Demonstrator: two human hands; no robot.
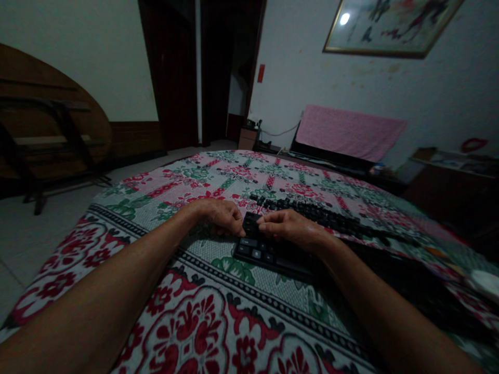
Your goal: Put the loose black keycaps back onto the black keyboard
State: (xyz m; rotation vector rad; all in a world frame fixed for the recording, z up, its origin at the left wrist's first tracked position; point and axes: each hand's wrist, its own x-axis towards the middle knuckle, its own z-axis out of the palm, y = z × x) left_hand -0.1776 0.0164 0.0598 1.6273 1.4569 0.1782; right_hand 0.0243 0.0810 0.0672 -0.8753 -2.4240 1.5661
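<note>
A black computer keyboard (249, 254) lies on the patterned cloth, with several lettered keys at its near left corner and a dark bare stretch further along. My left hand (224, 215) is closed, its thumb and forefinger at the keyboard's left edge. Over the keys just beside it, my right hand (286, 226) is closed in a pinch; whatever sits between its fingertips is too small and dark to make out. Behind the keyboard, loose black keycaps (312, 209) are spread in a long row. My right forearm covers part of the keyboard.
The flowered cloth (187, 322) covers a table. A white round object (485, 283) stands at the right edge. Beyond are a folded round wooden table (50, 114), a pink towel (346, 130) over a dark piece of furniture, and a framed picture (390, 26).
</note>
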